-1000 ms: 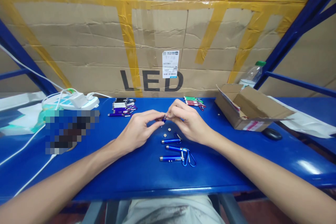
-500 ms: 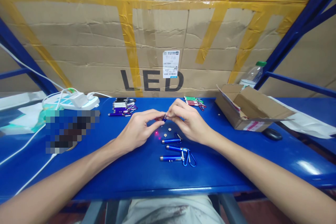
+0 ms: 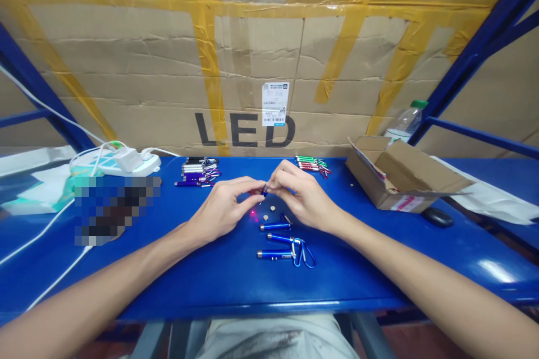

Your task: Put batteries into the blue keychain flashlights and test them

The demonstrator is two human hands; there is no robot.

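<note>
Between the fingertips of my left hand (image 3: 229, 206) and my right hand (image 3: 301, 193) is a small blue penlight piece (image 3: 264, 190), pinched by both hands and partly covered by the fingers. A red light spot (image 3: 252, 213) shows on the blue table just below it. Two small round button cells (image 3: 273, 208) lie close under my hands. Nearer the front edge are a blue penlight (image 3: 273, 226), another with a clip (image 3: 280, 237) and a third (image 3: 274, 254) beside a blue carabiner (image 3: 309, 255).
Rows of penlights in black, silver and purple (image 3: 193, 169) and in green and red (image 3: 309, 164) lie at the back. An open cardboard box (image 3: 379, 190), a black mouse (image 3: 438, 217) and a bottle (image 3: 406, 122) are right. A power strip (image 3: 145, 165) with cables stands left.
</note>
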